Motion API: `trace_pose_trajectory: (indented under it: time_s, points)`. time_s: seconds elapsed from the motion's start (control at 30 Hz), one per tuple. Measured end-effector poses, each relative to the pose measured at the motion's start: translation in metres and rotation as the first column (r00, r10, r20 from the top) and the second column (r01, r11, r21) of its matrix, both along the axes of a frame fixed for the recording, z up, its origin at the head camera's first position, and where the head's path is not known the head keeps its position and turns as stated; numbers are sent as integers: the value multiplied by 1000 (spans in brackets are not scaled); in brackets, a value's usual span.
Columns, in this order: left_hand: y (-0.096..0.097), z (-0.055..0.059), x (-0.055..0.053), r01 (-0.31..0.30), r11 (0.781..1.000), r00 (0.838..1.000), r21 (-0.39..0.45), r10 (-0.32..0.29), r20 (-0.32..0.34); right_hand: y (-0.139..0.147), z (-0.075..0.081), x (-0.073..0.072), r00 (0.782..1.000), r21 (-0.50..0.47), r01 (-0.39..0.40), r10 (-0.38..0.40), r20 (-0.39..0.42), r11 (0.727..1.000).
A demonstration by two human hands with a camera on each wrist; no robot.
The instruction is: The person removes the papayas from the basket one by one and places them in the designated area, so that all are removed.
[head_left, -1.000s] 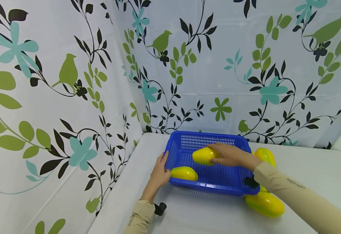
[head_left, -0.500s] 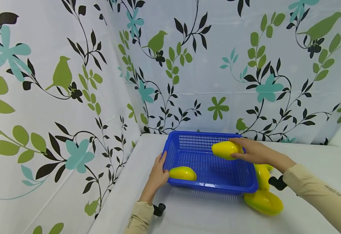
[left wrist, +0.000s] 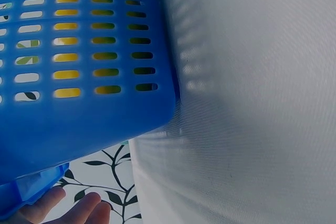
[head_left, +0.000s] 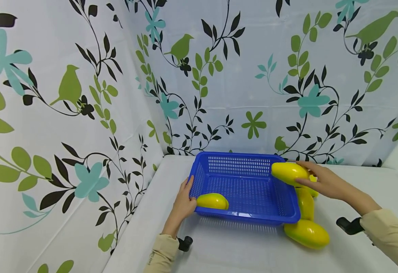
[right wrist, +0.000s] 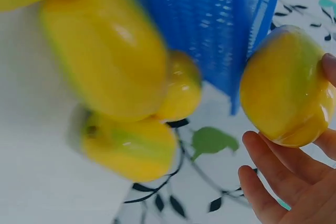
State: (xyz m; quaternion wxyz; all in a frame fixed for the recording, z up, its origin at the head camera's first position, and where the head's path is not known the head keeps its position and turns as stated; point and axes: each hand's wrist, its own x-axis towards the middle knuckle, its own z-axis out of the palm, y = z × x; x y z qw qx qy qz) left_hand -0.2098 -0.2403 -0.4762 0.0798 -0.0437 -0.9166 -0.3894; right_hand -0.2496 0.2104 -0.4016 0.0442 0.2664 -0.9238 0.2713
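Observation:
My right hand (head_left: 325,181) holds a glossy yellow mango-like fruit (head_left: 289,173) over the basket's right rim. Its thumb and fingers grip the near end in the right wrist view, where the fruit (right wrist: 286,87) shows green streaks. My left hand (head_left: 182,204) grips the left side of a blue slotted plastic basket (head_left: 245,218); its fingertips (left wrist: 86,203) show below the basket wall in the left wrist view. One yellow fruit (head_left: 212,201) lies inside at the front left corner. Close outside the right wall lie several more, among them a front fruit (head_left: 307,234) and one behind it (head_left: 306,204).
The basket stands on a white-covered table (head_left: 240,250), near the back wall. A patterned curtain (head_left: 253,76) with leaves and birds hangs behind and on the left. Black wrist mounts (head_left: 350,226) stick out by both sleeves.
My right hand has carried the yellow fruit from over the middle of the basket rightward to its right rim. The left hand keeps its grip, and the front left fruit stays in place.

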Motion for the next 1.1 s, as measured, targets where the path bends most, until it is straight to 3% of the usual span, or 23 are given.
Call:
trace_pose_trajectory:
  time_s: [0.47,0.87,1.1]
  points:
    - [-1,0,-1,-3,1000,1000,3,3,-1,51,-23,19,984,1,168,-168,59,986]
    - [-1,1,1,5,1000,1000,9,-5,-15,83,-53,44,928,30,335,-335,164,942]
    - [0,3,3,15,1000,999,11,-15,-35,91,-71,50,908,31,372,-371,194,928]
